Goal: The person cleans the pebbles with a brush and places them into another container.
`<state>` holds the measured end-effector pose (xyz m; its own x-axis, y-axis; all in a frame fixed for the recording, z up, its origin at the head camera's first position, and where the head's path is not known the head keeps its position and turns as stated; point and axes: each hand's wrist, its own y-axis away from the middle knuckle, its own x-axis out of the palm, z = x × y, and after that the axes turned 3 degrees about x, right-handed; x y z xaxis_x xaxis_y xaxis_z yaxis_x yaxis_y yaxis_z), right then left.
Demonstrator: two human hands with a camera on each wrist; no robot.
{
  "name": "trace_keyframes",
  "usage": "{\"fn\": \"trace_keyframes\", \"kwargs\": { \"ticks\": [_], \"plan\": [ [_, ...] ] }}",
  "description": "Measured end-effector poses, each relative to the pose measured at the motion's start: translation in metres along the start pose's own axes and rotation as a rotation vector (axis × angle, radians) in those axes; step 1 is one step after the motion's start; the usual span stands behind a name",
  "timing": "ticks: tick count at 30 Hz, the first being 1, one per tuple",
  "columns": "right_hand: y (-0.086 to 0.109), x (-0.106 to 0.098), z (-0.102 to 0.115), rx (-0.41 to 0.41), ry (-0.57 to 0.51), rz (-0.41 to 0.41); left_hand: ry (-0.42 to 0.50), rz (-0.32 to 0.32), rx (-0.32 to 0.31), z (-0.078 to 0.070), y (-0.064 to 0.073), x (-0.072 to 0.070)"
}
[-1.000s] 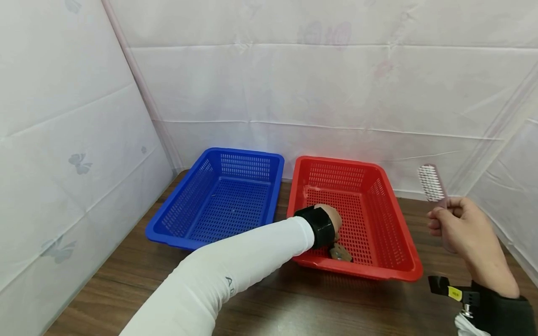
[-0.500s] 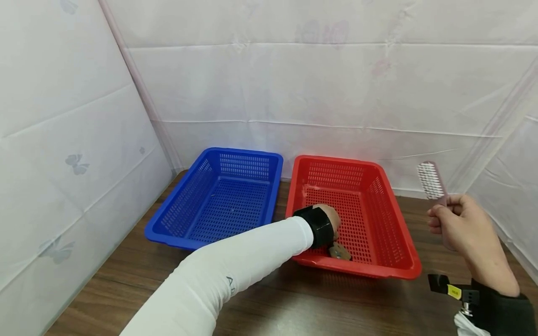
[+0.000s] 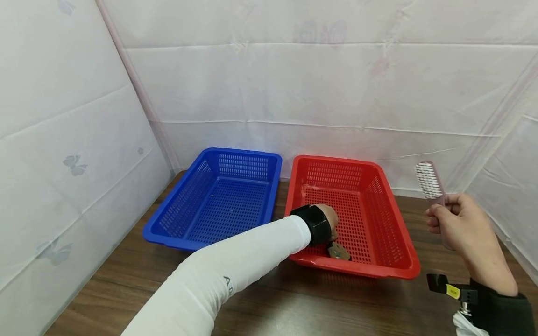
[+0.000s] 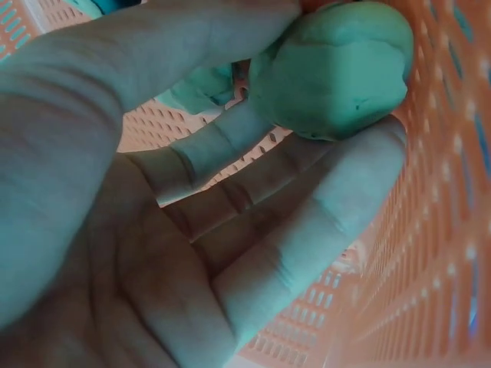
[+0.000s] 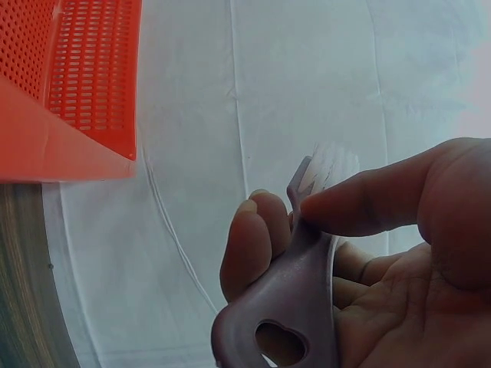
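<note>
Inside the red basket (image 3: 319, 261), near its front left, my left hand (image 3: 328, 217) is lowered to the floor. In the left wrist view, thumb and fingers hold a smooth, rounded, clay-like lump (image 4: 337, 77) by the basket's wall. Another brownish lump (image 3: 338, 252) lies close to that hand, partly covered by the wrist. To the right of the basket, my right hand (image 3: 466, 228) pinches a brush (image 3: 428, 179) with white bristles and a mauve body, raised bristle end up. Its handle (image 5: 276, 307), with a heart-shaped hole, shows in the right wrist view.
A blue perforated basket (image 3: 277, 186) stands left of the red one on the dark wooden table (image 3: 105, 298). White sheeting (image 3: 252, 88) closes off the back and both sides. The red basket's raised right rim (image 3: 397, 214) lies between the two hands.
The whole head view has shifted very slightly. Both hands keep their places and their holds, with the brush still raised.
</note>
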<state>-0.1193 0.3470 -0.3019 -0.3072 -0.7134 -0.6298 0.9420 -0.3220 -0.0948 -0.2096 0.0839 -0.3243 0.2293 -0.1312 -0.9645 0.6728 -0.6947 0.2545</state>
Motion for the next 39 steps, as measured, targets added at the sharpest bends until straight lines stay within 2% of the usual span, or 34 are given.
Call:
{"fn": "trace_keyframes", "kwargs": {
  "ticks": [4, 11, 15, 18, 23, 28, 35, 39],
  "plan": [
    [0.000, 0.001, 0.000, 0.000, -0.011, -0.005, -0.012, 0.003, 0.011, 0.001, -0.001, -0.001],
    [-0.001, 0.001, 0.001, 0.001, 0.000, -0.006, -0.205, 0.038, 0.041, 0.000, -0.008, -0.006],
    [-0.002, 0.001, 0.002, -0.006, -0.004, 0.012, -0.132, 0.070, 0.023, 0.001, -0.009, -0.012],
    [-0.002, 0.001, 0.003, -0.008, 0.003, 0.022, -0.061, 0.067, 0.030, 0.002, -0.008, -0.017],
    [-0.001, 0.002, 0.002, 0.007, 0.002, 0.019, -0.083, 0.064, 0.053, 0.002, -0.006, -0.025],
    [-0.001, 0.004, 0.000, 0.011, 0.006, 0.023, -0.123, 0.072, 0.040, 0.002, -0.008, -0.030],
    [-0.004, 0.006, 0.002, -0.036, 0.015, 0.069, -0.052, 0.101, 0.016, 0.004, -0.016, -0.036],
    [-0.004, 0.007, 0.003, -0.032, 0.029, 0.077, -0.065, 0.079, 0.041, 0.005, -0.022, -0.039]
  ]
}}
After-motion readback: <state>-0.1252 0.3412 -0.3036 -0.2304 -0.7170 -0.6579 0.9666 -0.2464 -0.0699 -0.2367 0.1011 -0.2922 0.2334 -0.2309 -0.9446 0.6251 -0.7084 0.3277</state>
